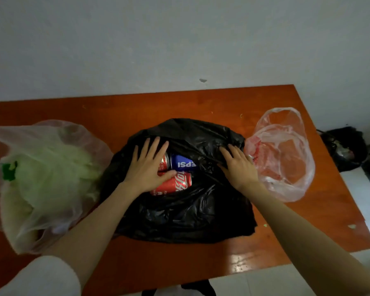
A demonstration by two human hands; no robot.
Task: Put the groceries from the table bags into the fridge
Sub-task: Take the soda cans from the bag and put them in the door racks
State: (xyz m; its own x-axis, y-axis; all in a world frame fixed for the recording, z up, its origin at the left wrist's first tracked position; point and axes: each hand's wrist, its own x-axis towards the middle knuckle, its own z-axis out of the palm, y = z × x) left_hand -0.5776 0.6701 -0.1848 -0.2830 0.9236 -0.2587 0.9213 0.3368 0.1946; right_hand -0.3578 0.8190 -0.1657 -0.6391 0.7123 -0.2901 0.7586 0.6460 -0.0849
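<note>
Cans: red Coca-Cola can (175, 183) nearest, blue Pepsi can (183, 164) behind, inside black bag (186, 210) on table (158, 259).
Left hand (147, 165): fingers straight, resting on cans.
Right hand (238, 165): flat, pressing bag's edge.
Hidden: third red can (164, 162), mostly under left hand.

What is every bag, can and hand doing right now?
black bag: open, cans showing.
Coca-Cola can: lying down inside.
Pepsi can: lying inside.
left hand: flat on the cans.
right hand: pressing bag's edge.
pale bag: holds greens.
clear bag: open, slumped.
</note>
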